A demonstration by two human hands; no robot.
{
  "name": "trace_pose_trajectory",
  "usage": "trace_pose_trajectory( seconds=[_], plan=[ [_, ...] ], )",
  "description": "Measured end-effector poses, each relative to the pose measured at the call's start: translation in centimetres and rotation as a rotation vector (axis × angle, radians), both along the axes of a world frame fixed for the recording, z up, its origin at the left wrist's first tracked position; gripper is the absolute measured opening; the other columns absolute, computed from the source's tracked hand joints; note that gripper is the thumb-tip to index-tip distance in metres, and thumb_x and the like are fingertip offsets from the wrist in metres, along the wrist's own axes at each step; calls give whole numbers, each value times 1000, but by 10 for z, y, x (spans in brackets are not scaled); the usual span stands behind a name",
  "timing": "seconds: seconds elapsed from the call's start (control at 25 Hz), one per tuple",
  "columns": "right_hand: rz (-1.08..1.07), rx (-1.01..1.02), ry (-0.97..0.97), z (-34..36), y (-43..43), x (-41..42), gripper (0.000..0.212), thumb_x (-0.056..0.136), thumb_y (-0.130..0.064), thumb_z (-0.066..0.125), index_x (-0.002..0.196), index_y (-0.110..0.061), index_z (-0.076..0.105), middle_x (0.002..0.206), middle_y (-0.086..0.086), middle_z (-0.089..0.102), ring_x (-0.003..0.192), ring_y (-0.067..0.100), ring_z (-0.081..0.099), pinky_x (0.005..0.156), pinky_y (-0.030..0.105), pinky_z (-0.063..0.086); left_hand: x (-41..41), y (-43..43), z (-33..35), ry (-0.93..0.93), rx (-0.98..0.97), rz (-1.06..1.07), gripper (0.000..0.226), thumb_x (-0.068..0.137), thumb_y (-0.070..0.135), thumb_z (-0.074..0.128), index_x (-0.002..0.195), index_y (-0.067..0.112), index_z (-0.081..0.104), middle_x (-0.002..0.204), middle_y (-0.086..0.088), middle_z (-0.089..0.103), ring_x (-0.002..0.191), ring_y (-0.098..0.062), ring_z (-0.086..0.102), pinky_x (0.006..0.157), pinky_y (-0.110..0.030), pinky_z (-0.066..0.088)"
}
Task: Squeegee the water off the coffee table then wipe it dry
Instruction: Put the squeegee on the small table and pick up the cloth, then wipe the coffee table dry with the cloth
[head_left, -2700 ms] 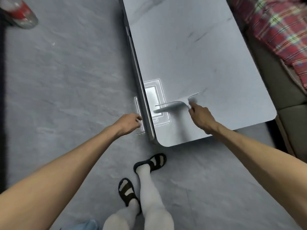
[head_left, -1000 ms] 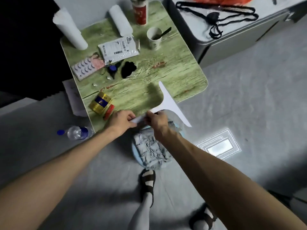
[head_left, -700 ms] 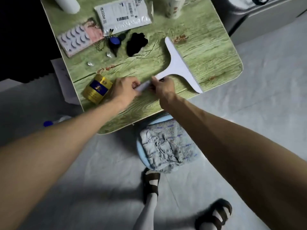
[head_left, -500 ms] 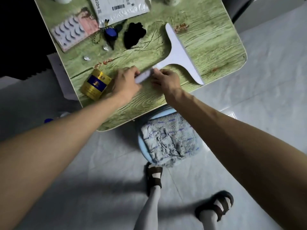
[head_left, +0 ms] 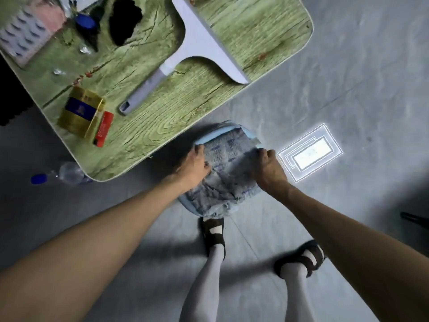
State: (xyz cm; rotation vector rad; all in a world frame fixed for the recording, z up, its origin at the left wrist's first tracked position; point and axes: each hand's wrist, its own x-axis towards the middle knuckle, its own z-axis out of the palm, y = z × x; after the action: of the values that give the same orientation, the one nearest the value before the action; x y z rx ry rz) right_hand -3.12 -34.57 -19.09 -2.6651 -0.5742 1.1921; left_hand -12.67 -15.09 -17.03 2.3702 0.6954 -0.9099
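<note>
Both hands have left the squeegee point(head_left: 199, 49), which now lies free on the green desk point(head_left: 255, 29), handle toward the person. The left hand point(head_left: 193, 169) and right hand point(head_left: 268, 169) flank the grey towel point(head_left: 228, 159) on a blue stool point(head_left: 210, 137), fingers curled onto its side edges, towel directly between them.

**No Legible Text in View**

Nothing could be read. The gold box point(head_left: 80, 112) on the green tabletop point(head_left: 176, 117) carried a dark blue label with a faint mark, too blurred to make out. The red lighter point(head_left: 103, 129) beside it showed only smeared print, and the lash card point(head_left: 25, 36) bore no readable lettering.
</note>
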Motion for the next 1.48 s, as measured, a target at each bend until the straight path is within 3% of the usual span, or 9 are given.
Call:
trace_pose_trajectory(
  seconds=[0.12,0.32,0.44,0.64,0.84,0.92,1.04,1.24,1.48],
  plan=[
    [-77,86,-90,-22,-8,-5,45,95,-16,47,138,-8,36,120,19,45,93,38,55,68,38,44,14,-3,-25,-72,92,164,51,90,30,62,131,4,45,134,-21,46,123,-36,47,101,-42,41],
    [-224,164,-19,-15,-28,3,47,92,-21,56,135,-11,43,121,16,51,93,34,58,72,30,39,38,-5,-5,125,11,111,33,81,20,74,109,7,61,92,-6,65,58,-10,54,40,-17,37],
    [-376,248,113,24,-49,7,37,89,-25,62,124,-13,58,105,10,64,80,24,59,67,26,42,50,-16,36,169,-112,63,12,77,23,75,81,18,65,78,1,64,58,-7,54,45,-21,35],
    [-691,523,331,145,-106,10,32,89,-28,63,121,-24,59,104,2,67,91,20,64,79,31,51,82,-84,148,110,-622,341,19,78,13,75,93,23,69,76,13,76,65,2,70,46,-17,50],
    [-737,766,436,278,-198,28,66,81,-26,75,138,-29,43,122,-3,60,104,7,62,87,22,51,153,-215,267,-110,-686,402,19,73,7,77,86,18,68,76,2,76,65,-12,73,52,-24,55],
    [-760,845,331,328,-248,44,66,76,-26,79,128,-40,40,113,-1,65,94,3,65,80,22,54,183,-283,317,-176,-668,365,19,69,9,79,83,18,68,77,-1,76,68,-15,74,56,-26,56],
    [-842,763,42,392,-335,65,58,73,-34,73,119,-31,39,94,9,69,81,25,69,75,47,57,220,-395,389,-226,-674,304,21,66,11,80,84,12,69,80,-5,76,68,-16,74,56,-26,57],
    [-966,516,-313,478,-483,86,42,76,-31,56,116,-27,44,96,9,69,86,33,66,75,43,54,260,-562,481,-204,-738,152,29,66,5,80,92,0,67,87,-15,71,66,-19,70,58,-30,60],
    [-1257,525,-219,505,-648,89,19,70,-20,47,82,-23,62,78,4,69,73,25,62,65,31,51,279,-731,508,-1,-709,-233,18,81,20,72,81,4,63,71,-14,67,61,-27,67,57,-26,58]
  ],
)
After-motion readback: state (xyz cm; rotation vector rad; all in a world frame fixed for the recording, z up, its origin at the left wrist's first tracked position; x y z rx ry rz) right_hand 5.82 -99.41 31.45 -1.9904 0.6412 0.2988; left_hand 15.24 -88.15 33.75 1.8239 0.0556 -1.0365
